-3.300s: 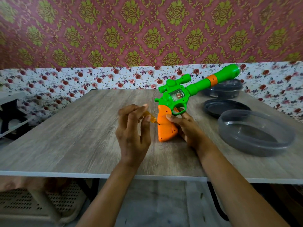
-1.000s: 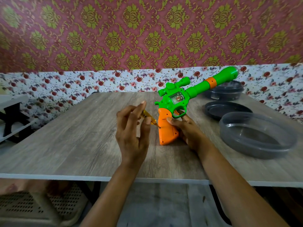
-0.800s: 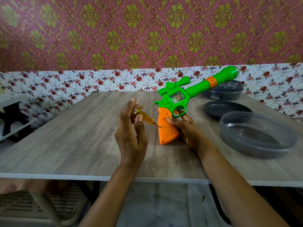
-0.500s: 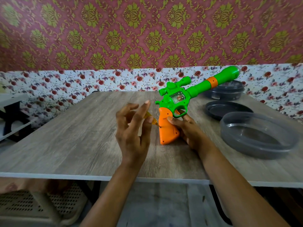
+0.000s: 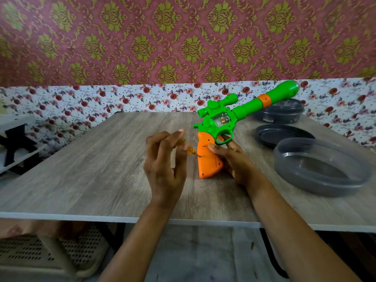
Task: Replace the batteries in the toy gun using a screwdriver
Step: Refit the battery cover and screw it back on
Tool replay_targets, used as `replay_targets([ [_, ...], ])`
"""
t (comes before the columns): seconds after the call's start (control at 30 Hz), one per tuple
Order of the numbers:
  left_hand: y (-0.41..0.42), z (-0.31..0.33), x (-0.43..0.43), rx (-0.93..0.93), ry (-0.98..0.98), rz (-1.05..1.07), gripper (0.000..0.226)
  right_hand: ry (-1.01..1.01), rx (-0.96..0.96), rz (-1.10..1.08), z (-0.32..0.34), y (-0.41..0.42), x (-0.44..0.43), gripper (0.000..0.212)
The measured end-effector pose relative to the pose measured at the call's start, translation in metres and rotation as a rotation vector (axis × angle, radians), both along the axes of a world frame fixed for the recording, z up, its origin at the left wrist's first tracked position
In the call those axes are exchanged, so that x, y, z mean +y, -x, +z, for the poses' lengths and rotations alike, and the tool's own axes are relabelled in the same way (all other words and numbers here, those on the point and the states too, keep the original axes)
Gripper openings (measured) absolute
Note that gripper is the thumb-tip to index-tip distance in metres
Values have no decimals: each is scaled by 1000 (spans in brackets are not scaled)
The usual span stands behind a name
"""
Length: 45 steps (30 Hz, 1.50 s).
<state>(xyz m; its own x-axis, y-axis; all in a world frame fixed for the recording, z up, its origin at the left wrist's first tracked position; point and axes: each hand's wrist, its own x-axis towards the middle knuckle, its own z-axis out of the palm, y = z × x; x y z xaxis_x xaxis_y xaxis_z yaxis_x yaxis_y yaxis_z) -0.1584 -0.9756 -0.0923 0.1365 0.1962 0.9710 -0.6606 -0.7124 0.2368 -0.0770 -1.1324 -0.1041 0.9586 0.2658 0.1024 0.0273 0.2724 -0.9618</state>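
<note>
We stand the green-and-orange plastic toy gun (image 5: 209,163) on the butt of its orange handle on the wood-grain table (image 5: 91,176). Our right hand (image 5: 236,161) wraps the handle's far side, thumb across its face, so the screw side faces the tool and cannot twist away. Just left of that grip, our left hand (image 5: 164,167) pinches the small amber translucent screwdriver (image 5: 190,150) at the fingertips, apparently to twirl it. Its shaft slants down and rightwards, tip meeting the handle's rear edge. The gun's long axis climbs from the grip up, away and rightwards, muzzle highest.
</note>
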Motion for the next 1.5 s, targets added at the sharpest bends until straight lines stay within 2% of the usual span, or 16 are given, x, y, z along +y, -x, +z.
replay_targets([
  [0.2,7,1,-5,78,19,-62,28,-13,8,-11,1,0,0,52],
  [0.33,5,1,-3,40,-42,-59,27,-23,5,-12,0,0,0,52],
  [0.5,1,0,0,16,22,5,20,7,11,-8,-1,-2,0,56],
  [0.67,4,1,-3,26,3,-11,26,3,7,-10,-1,-2,0,55],
  [0.83,2,1,-1,16,-7,-22,24,5,0,-4,-2,-2,0,54],
  [1.03,2,1,-1,21,73,-20,19,6,-5,7,-2,-4,0,56],
  [1.23,3,1,-2,32,14,4,27,11,5,6,-3,-5,0,57],
  [1.4,2,2,0,4,13,15,17,-1,5,10,-3,-5,0,56],
  [1.5,2,2,-1,5,33,22,22,-1,2,9,-3,-4,0,56],
])
